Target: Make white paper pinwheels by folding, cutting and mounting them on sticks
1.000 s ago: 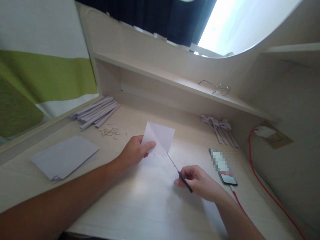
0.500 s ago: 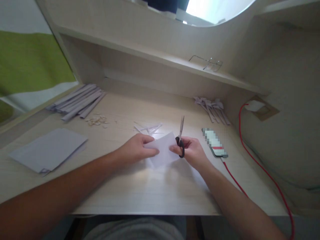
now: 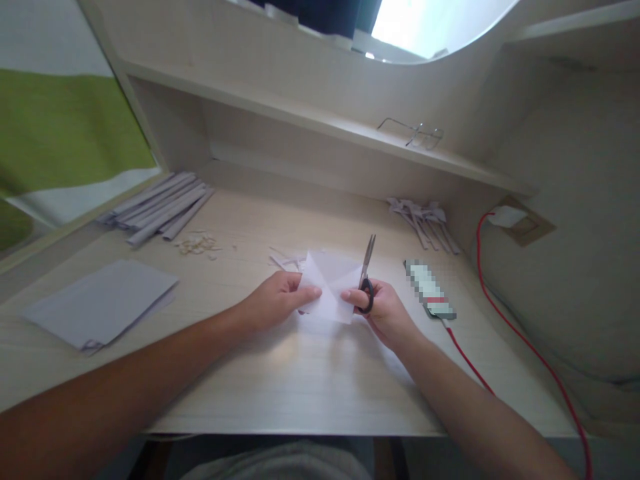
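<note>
Paper (image 3: 330, 288) sits between the hands: the left hand (image 3: 277, 301) pinches its 9 o'clock edge; the right hand (image 3: 386, 311), closed around scissors (image 3: 369, 261) pointing to 12 o'clock, touches its 3 o'clock edge.

left hand (image 3: 277, 300) pinching, right hand (image 3: 383, 308) gripping — close

The left hand (image 3: 277, 300) pinches a folded white paper (image 3: 330, 290) above the surface (image 3: 300, 373). The right hand (image 3: 383, 310) holds small scissors (image 3: 367, 277), blades pointing up, touching the paper's right edge.
</note>
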Available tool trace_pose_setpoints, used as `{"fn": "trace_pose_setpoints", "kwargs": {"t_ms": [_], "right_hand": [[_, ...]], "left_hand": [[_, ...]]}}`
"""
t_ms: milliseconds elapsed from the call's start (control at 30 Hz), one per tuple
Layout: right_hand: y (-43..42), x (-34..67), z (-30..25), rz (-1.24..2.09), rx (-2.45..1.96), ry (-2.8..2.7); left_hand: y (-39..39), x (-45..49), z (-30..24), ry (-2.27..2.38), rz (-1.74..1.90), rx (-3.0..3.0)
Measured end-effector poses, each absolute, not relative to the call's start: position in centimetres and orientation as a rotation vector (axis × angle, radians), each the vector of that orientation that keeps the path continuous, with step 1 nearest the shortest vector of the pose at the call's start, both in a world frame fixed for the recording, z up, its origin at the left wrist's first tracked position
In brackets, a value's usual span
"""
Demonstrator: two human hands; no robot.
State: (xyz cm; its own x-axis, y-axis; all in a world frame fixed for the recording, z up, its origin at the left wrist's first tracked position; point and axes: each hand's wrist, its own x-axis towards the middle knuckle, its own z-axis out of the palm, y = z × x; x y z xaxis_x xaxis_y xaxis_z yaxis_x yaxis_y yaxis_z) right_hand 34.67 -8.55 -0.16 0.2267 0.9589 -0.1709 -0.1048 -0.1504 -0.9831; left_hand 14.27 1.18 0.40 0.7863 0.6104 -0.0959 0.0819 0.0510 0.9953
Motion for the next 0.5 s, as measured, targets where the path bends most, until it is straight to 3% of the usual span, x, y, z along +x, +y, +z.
{"fn": "trace_pose_setpoints", "kwargs": {"t_ms": [300, 500], "right_hand": [[-9.0, 35.0, 1.7, 1.046, -1.553, -1.157], [-9.4, 34.8, 2.5, 1.425, -1.653, -1.346]], "left_hand": [[3.0, 13.7, 1.2, 0.738, 0.658, 1.546], [4.4, 12.8, 2.2, 0.885, 0.802, 1.591]]}}
